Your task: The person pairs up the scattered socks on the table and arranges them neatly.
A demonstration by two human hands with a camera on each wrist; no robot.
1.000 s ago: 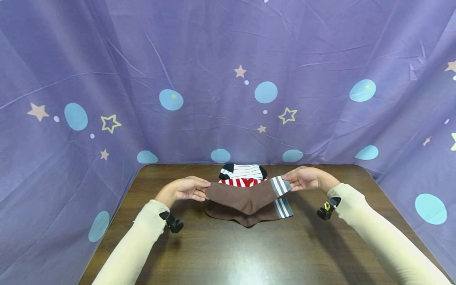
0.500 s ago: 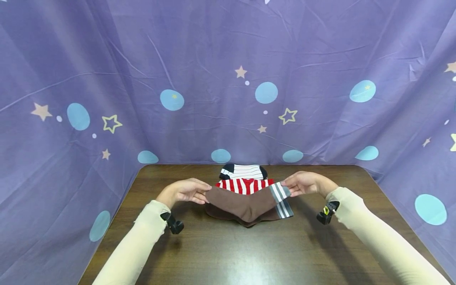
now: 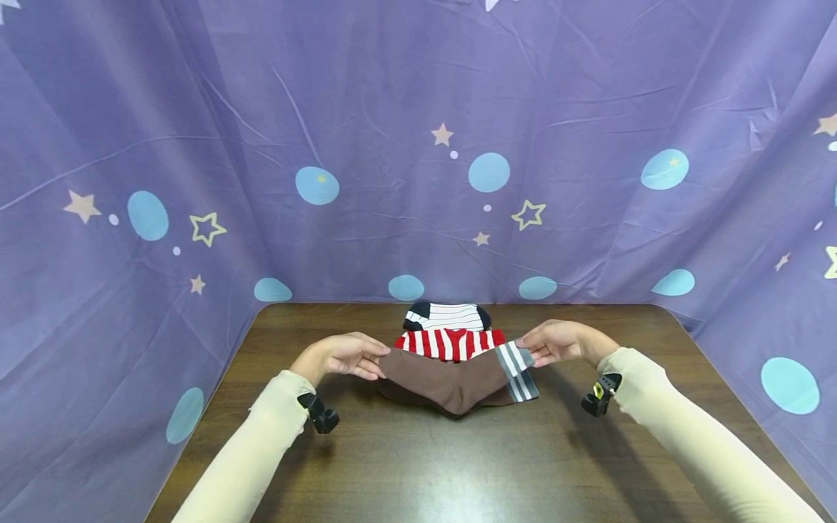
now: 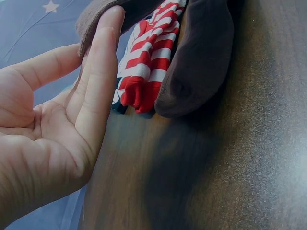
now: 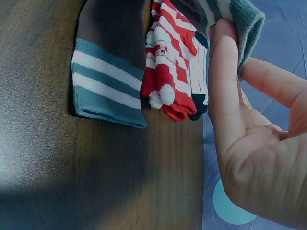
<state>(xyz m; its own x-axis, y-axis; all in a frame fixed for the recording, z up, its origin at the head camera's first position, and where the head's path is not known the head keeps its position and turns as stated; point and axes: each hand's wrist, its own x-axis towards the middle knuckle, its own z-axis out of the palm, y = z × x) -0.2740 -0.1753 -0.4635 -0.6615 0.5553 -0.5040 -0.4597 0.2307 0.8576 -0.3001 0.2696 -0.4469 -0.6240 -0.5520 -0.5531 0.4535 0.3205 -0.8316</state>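
A brown sock [image 3: 451, 381] with a grey-green cuff and white stripes hangs between the two hands, sagging at its heel. At its toe end, the left hand [image 3: 352, 356] pinches the fabric between thumb and fingers. The right hand [image 3: 562, 342] pinches the striped cuff at the other end. Underneath lies a matching brown sock [image 5: 108, 67], flat on the table; most of it is covered in the head view, while its striped cuff shows in the right wrist view and its toe in the left wrist view.
Behind the brown socks lie red-and-white striped socks [image 3: 445, 341], with white pompoms visible in the right wrist view. Farther back are white socks [image 3: 451, 317] with thin dark lines and black ends. The wooden table [image 3: 418, 465] meets a purple curtain [image 3: 392, 109] behind.
Both hands have lowered the upper brown sock toward the person, so it covers more of the matching sock beneath. More of the red-and-white socks shows behind it.
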